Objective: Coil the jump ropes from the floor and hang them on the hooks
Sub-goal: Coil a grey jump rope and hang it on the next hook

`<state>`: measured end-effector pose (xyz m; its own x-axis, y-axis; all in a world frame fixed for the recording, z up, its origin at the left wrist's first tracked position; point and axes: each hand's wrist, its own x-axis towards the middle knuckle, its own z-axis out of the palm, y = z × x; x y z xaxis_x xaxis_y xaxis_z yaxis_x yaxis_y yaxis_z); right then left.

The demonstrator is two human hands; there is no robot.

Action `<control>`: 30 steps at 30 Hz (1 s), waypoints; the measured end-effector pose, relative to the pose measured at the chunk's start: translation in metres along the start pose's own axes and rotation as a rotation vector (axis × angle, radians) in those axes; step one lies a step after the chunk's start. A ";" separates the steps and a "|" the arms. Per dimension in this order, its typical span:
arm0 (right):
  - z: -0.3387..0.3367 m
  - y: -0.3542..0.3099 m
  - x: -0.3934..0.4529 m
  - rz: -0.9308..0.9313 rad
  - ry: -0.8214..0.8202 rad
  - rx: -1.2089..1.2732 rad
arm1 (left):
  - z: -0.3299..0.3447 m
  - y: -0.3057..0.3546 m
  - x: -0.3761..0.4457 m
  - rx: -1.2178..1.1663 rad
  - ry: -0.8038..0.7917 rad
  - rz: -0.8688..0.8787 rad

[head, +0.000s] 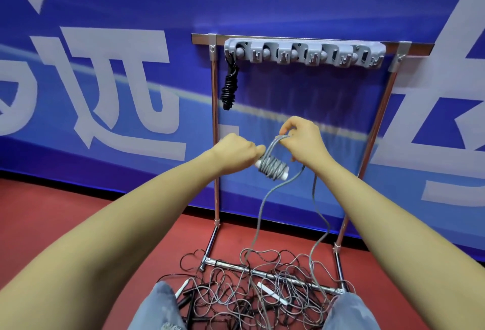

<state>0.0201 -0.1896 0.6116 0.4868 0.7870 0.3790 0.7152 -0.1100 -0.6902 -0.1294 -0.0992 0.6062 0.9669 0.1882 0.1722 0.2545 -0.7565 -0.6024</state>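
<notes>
Near the person's knees, loose ropes (262, 293) tangle on the floor. The left hand (236, 152) grips the grey rope's handles (273, 167); right hand (304, 138) pinches its strand. Keep turns tight, then hang it right of the black coil (229, 85) on the far hook rail (304, 53).

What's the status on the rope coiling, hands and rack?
Left hand grips white handles; right hand pinches grey rope, winding. Black coil hung on hook rail. Tangled ropes on floor.
</notes>
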 end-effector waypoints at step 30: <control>0.008 -0.020 -0.020 -0.423 -0.238 -0.753 | 0.010 0.012 0.008 -0.291 -0.230 -0.618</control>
<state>-0.0078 -0.1981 0.6133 0.0505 0.9481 0.3140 0.9916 -0.0851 0.0977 -0.1183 -0.1006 0.5924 0.6350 0.7385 0.2269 0.7723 -0.5995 -0.2103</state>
